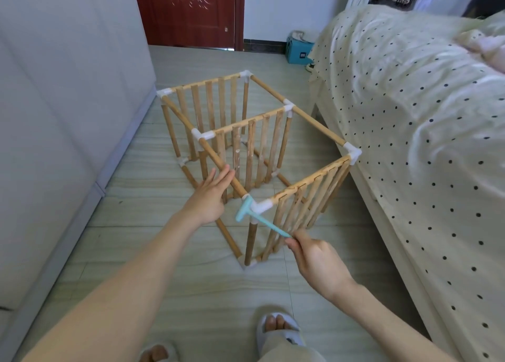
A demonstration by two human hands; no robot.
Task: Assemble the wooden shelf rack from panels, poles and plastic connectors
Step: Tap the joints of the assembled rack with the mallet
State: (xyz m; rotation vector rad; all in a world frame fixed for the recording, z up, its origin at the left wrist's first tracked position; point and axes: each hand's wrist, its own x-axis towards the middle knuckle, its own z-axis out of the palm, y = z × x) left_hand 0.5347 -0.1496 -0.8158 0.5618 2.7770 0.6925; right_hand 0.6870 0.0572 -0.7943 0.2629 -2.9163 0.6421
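Wooden shelf rack (254, 142) standing on the floor (191, 293) beside the bed (410, 115). Its upper pole (218, 162) is touched by the outstretched left hand (209, 197); a turquoise mallet (251, 216) is gripped by the right hand (318, 263) at the near corner connector (261, 206).

Pale striped floor tiles (196, 293) are catching daylight; a bed (410, 121) (dotted cream cover) is running along the right, a red-brown door (188, 11) standing behind.

Both arms stretched forward, left hand (210, 194) flat with straight fingers, right hand (318, 263) curled with fingertips pinched together.
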